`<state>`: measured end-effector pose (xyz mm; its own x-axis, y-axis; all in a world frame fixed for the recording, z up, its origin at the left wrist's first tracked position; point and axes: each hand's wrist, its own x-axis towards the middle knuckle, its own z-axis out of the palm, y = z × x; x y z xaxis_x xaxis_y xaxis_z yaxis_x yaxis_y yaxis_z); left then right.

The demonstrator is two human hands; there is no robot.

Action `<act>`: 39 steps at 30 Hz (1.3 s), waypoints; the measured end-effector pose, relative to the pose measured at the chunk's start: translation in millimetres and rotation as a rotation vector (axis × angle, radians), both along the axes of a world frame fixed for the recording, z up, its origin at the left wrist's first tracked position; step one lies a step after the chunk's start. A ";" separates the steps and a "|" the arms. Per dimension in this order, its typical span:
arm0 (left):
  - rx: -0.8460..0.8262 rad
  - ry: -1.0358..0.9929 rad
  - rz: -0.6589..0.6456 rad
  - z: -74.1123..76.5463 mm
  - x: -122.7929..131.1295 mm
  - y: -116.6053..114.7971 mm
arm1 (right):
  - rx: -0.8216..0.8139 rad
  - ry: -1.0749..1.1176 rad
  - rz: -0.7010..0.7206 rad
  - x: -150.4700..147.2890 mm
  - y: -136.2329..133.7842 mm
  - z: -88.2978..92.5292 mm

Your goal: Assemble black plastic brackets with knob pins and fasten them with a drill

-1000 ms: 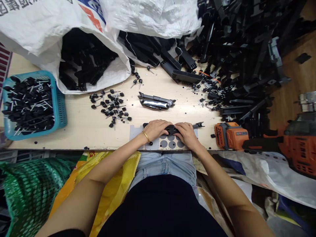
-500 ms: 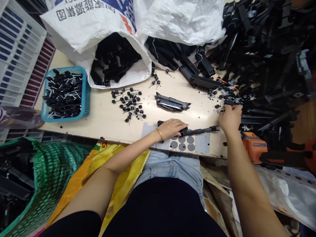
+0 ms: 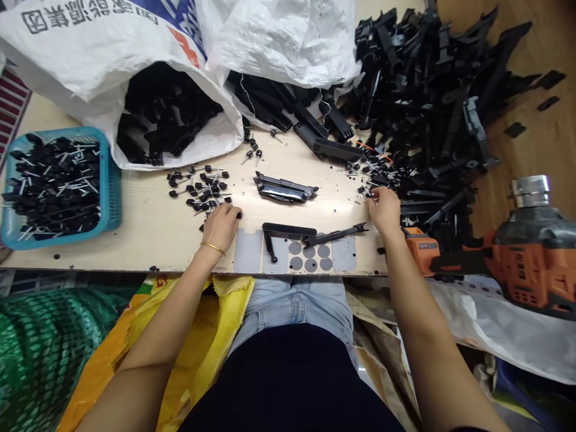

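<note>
My left hand is down at the near edge of a loose group of black-headed screws. Its fingers are curled closed, and what they hold, if anything, is too small to make out. At the heap of small screws and metal bits, my right hand has its fingertips pressed together; their contents are hidden. Between my hands, a hinged black plastic arm lies folded out on the grey-marked mat, with another slim black arm at its right end.
Folded black arms lie mid-table. A blue basket of black-headed screws stands left. White sacks of black parts fill the back. Black parts are piled right, near an orange power tool.
My left hand has let go of the black arm on the mat and moved left to the black-headed screws. My right hand remains at the small-screw heap. The view has shifted right.
</note>
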<state>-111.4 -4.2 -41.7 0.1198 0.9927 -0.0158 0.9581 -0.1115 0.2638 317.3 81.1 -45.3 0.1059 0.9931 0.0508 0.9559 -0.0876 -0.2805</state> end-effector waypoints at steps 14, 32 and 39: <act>-0.073 -1.320 0.366 7.0 57.2 -15.8 | 0.080 0.072 0.004 -16.0 8.8 -9.2; -0.011 -0.386 -0.102 27.8 48.2 -12.6 | -0.167 0.316 0.521 -100.1 -88.3 63.3; -0.097 -0.435 -0.167 17.6 38.2 -2.5 | -0.289 -0.087 0.674 -123.3 -88.9 80.7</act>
